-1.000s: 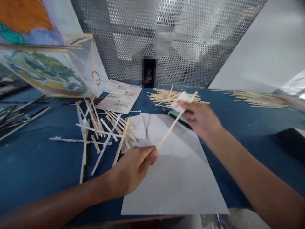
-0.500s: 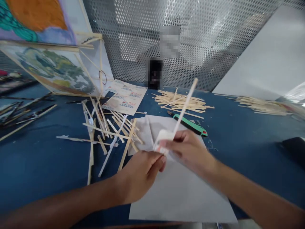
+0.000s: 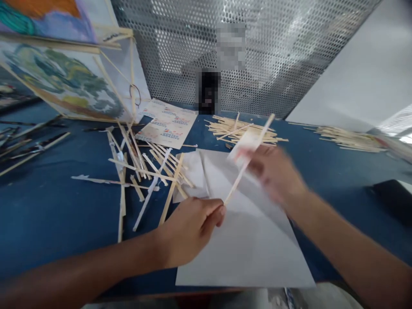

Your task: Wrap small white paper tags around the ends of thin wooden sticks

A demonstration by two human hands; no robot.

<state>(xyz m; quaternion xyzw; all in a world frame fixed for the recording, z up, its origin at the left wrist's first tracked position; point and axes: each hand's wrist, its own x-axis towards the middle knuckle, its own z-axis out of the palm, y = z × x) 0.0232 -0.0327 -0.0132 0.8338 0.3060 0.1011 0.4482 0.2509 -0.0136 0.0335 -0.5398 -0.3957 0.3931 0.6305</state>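
Observation:
My left hand (image 3: 193, 231) is closed, pinching the lower end of a thin wooden stick (image 3: 237, 180) that slants up to the right. Blurred by motion, my right hand (image 3: 278, 171) is closed around a small pale piece of sandpaper (image 3: 240, 148) with faint red print, which lies against the stick's upper part. Both hands are above a white sheet of paper (image 3: 244, 257) on the blue table (image 3: 334, 201). A larger sandpaper sheet (image 3: 174, 128), printed "coated abrasive", lies farther back with a cut-out corner.
Loose sticks (image 3: 151, 171) lie scattered left of the paper. A pile of sticks (image 3: 222, 128) is at the back, another bundle (image 3: 350, 139) at the right. Painted panels on a stick frame (image 3: 74, 86) stand back left; a black object (image 3: 392, 199) lies right.
My right hand has slid the sandpaper up along the stick, away from my left hand, and now covers the green cutter. My left hand keeps its grip. The view has shifted slightly.

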